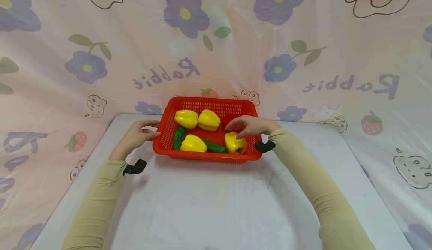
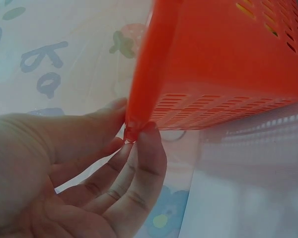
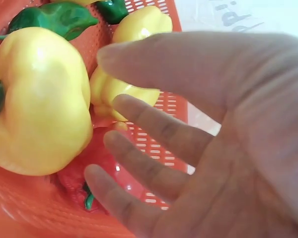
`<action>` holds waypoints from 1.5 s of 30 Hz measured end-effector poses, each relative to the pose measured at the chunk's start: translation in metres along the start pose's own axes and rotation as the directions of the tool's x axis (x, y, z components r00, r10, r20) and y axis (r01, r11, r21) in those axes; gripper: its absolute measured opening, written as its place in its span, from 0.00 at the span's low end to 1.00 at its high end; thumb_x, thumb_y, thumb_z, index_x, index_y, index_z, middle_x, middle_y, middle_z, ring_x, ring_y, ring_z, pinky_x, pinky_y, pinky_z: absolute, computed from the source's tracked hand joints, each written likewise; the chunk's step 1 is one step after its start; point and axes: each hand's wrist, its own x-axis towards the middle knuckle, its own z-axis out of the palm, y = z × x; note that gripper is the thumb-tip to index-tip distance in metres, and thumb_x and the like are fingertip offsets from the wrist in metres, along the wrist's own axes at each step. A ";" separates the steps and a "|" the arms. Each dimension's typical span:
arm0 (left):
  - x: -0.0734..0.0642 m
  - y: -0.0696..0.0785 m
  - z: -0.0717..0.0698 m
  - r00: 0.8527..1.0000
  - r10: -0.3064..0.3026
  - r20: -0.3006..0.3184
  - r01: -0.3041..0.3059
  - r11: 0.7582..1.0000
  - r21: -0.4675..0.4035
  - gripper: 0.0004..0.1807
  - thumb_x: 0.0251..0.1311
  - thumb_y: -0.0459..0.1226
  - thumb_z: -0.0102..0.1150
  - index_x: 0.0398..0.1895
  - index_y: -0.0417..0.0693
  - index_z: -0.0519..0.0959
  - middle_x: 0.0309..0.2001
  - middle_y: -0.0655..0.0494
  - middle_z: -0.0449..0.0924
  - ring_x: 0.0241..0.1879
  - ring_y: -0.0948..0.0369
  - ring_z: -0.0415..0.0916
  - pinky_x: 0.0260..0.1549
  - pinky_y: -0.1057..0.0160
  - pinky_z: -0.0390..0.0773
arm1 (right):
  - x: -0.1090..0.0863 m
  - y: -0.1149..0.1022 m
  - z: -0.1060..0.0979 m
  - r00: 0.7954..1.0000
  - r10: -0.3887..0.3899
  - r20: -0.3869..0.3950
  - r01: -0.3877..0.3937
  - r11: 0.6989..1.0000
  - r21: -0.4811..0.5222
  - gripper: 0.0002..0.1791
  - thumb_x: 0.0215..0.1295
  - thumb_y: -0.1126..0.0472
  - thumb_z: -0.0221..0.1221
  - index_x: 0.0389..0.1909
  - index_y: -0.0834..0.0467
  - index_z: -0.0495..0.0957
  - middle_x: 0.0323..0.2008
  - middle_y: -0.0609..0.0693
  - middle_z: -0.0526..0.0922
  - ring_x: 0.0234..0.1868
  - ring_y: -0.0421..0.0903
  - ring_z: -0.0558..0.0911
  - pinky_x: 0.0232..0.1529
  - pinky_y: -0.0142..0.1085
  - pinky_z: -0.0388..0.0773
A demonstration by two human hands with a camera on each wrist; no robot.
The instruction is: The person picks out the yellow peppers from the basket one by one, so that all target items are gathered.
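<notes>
A red plastic basket (image 1: 216, 155) with slotted sides stands on the table. Its rim is pinched at the left end between the thumb and fingers of my left hand (image 2: 104, 173). Over the basket's right end hangs my right hand (image 1: 251, 125), fingers loosely spread and nothing in its grasp. Just beneath that hand lies a yellow bell pepper (image 1: 235, 143). A red pepper (image 3: 99, 171) shows behind the fingers in the right wrist view; in the head view the hand covers part of it.
More yellow bell peppers (image 1: 186, 119) lie in the basket's left half, with long green peppers (image 1: 216, 147) along its front and left side. A white cloth (image 1: 216, 197) covers the table. Behind the basket hangs a printed curtain (image 1: 229, 55).
</notes>
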 end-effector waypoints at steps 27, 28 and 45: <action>0.003 -0.007 -0.001 1.000 -0.008 -0.004 0.008 1.000 -0.003 0.28 0.62 0.33 0.61 0.64 0.33 0.66 0.59 0.37 0.70 0.45 0.47 0.80 0.45 0.49 0.79 | 0.013 0.000 0.002 0.975 0.214 0.060 -0.204 0.970 -0.135 0.27 0.57 0.62 0.68 0.59 0.51 0.75 0.58 0.51 0.73 0.60 0.54 0.65 0.61 0.50 0.65; 0.003 -0.007 -0.001 1.000 -0.006 -0.003 0.006 1.000 -0.004 0.28 0.63 0.33 0.61 0.64 0.33 0.66 0.60 0.37 0.69 0.45 0.47 0.80 0.45 0.49 0.79 | 0.013 0.000 0.002 0.975 0.215 0.058 -0.206 0.969 -0.136 0.28 0.57 0.60 0.68 0.60 0.52 0.75 0.57 0.50 0.73 0.60 0.53 0.66 0.61 0.50 0.66; 0.001 -0.008 -0.001 1.000 -0.016 -0.007 0.016 1.000 -0.020 0.29 0.62 0.35 0.61 0.65 0.34 0.66 0.59 0.37 0.70 0.45 0.49 0.80 0.46 0.47 0.77 | 0.015 -0.003 0.000 0.964 0.239 0.114 -0.222 0.964 -0.144 0.36 0.54 0.63 0.69 0.65 0.51 0.70 0.61 0.51 0.69 0.62 0.54 0.64 0.60 0.49 0.66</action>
